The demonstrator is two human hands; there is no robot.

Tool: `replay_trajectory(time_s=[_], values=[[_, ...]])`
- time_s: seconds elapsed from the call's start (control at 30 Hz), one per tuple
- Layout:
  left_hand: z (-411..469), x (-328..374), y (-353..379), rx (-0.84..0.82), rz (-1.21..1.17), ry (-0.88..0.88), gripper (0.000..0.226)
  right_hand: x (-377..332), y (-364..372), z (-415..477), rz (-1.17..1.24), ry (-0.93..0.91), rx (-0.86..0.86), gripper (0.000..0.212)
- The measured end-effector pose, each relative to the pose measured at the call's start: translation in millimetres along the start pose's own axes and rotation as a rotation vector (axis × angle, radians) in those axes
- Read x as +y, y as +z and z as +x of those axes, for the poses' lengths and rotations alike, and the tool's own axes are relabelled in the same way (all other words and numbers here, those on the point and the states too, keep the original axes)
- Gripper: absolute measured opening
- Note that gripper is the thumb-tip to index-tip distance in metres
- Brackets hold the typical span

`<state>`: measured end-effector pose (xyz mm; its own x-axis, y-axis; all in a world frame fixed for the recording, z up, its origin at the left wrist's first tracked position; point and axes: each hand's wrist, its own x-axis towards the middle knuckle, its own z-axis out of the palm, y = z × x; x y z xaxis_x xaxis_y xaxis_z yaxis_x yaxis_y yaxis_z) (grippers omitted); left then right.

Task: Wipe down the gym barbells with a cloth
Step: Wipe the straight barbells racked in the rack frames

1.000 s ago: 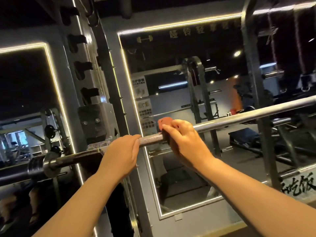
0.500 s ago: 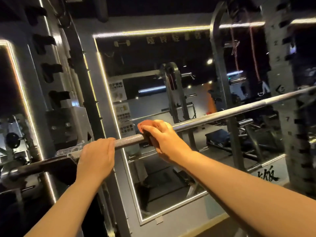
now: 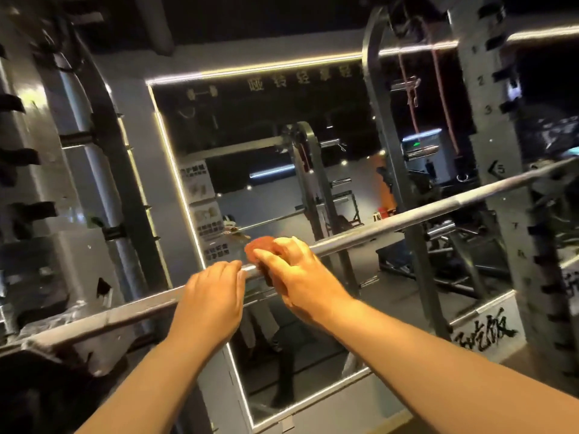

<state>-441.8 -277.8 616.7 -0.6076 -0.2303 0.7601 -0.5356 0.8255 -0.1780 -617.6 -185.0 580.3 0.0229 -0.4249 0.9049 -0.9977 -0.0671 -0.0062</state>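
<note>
A long steel barbell (image 3: 407, 222) runs across the view, rising from lower left to upper right, racked in a squat rack. My left hand (image 3: 213, 296) grips the bar from above, left of centre. Right beside it my right hand (image 3: 294, 270) holds a red-brown cloth (image 3: 260, 245) wrapped over the bar, fingers curled round cloth and bar. The two hands are almost touching. The bar's left end rests on the rack hook at the lower left.
Grey rack uprights (image 3: 488, 183) with numbered holes stand at right, another upright (image 3: 78, 183) with black pegs at left. A lit-edged wall mirror (image 3: 282, 151) behind the bar reflects more racks and benches. The floor lies below.
The view has swung left and closer, so more of the right upright shows. My right hand with the cloth has slid along the bar toward my left hand.
</note>
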Motion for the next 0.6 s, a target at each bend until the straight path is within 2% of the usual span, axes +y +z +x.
replay_trajectory(time_s=[0.07,0.17,0.23,0.33,0.4,0.47,0.6], values=[[13,19,8,-0.054,0.04,0.02,0.05,37,-21,-9,-0.039,0.013,0.016,0.066],[23,42,17,-0.088,0.052,0.028,0.048,95,-48,-30,-0.125,0.102,0.152,0.045],[29,52,21,-0.066,0.056,0.022,0.043,124,-63,-40,-0.117,0.27,0.282,0.036],[37,66,27,-0.032,0.097,-0.009,0.022,125,-58,-37,-0.032,0.533,0.483,0.031],[44,79,31,-0.022,0.12,-0.023,0.019,104,-39,-32,0.053,0.48,0.482,0.034],[56,95,38,-0.028,0.14,-0.029,0.021,91,-28,-30,0.084,0.281,0.377,0.04],[78,132,51,-0.047,0.171,-0.022,0.018,133,-51,-36,0.013,-0.057,0.124,0.05]])
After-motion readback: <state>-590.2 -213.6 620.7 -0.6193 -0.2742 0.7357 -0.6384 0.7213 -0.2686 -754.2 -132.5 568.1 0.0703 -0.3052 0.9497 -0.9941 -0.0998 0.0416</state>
